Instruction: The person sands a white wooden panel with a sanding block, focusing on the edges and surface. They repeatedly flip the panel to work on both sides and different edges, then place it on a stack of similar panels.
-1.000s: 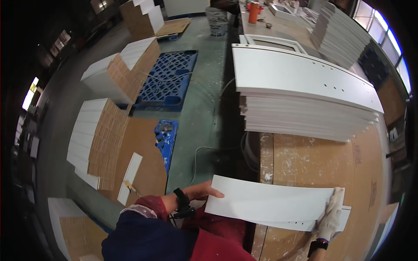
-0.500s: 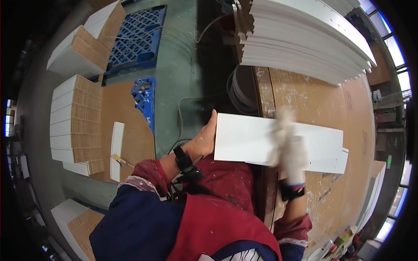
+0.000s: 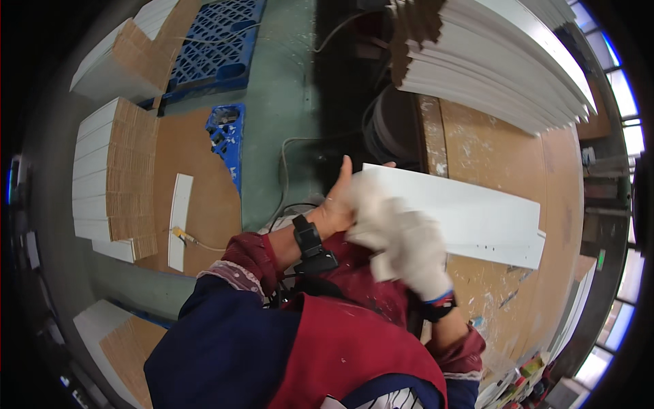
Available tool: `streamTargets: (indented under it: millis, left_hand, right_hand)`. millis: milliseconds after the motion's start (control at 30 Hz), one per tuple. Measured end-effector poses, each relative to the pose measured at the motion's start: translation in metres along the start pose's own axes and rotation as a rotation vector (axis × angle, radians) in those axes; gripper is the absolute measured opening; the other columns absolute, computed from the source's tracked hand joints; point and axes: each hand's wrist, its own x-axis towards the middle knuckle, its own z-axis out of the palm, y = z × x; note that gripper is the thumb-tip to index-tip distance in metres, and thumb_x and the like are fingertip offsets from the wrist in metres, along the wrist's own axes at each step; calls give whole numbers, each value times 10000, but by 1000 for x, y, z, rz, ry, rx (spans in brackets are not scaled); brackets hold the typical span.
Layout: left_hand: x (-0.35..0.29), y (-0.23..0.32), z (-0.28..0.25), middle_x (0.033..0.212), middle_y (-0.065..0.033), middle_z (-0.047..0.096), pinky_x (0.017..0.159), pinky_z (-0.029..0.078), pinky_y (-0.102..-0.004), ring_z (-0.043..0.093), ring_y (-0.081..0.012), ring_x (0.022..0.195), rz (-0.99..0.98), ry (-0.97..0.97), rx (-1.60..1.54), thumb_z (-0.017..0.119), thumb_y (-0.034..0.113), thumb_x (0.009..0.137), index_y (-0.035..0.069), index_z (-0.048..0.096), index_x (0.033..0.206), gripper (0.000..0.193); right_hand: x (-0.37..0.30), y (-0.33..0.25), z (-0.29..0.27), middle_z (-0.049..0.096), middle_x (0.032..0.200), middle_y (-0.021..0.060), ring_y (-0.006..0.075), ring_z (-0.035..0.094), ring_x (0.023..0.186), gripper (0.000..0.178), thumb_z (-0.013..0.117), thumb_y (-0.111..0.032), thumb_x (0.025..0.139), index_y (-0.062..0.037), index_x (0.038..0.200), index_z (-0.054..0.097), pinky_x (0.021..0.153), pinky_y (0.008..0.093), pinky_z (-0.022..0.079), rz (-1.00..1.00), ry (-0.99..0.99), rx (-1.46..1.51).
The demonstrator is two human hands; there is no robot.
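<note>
While gloved fingers [image 3: 368,203] overlap left end, board [image 3: 484,217] extends rightward.

Your long, flat white panel [image 3: 470,208] lies face up, smooth and plain, slanting slightly down toward the right. Its right part lies over the bench [image 3: 484,146]; its left end, partly hidden, juts past the bench's edge toward you. A second white panel [image 3: 541,243] peeks out beneath its right end. You see small dark dots near the lower edge.
</note>
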Motion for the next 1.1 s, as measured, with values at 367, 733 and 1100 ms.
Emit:
streamTargets:
  millis: [367,733,1100]
  left_hand:
    - [15,-11,-17,1404,-110,375,1086,234,-417,340,-263,1297,5,-45,10,222,735,816,85,342,1381,869]
    - [15,-13,13,1333,-99,451,1049,311,-394,415,-234,1241,18,93,122,264,628,891,66,400,1330,725]
    - [8,1,12,1356,-117,429,1057,308,-411,411,-259,1244,-55,271,317,310,646,876,48,376,1347,764]
  right_hand:
    - [36,-61,-2,562,893,106,262,583,779,568,566,-153,749,-87,1289,402,747,465,435,30,-580,-254]
    - [-44,141,3,557,772,87,206,573,691,253,505,-275,883,-39,967,535,510,354,464,644,7,-451]
    - [-50,9,-31,549,787,110,272,575,731,478,692,-313,682,-71,1070,555,572,367,467,77,-193,555]
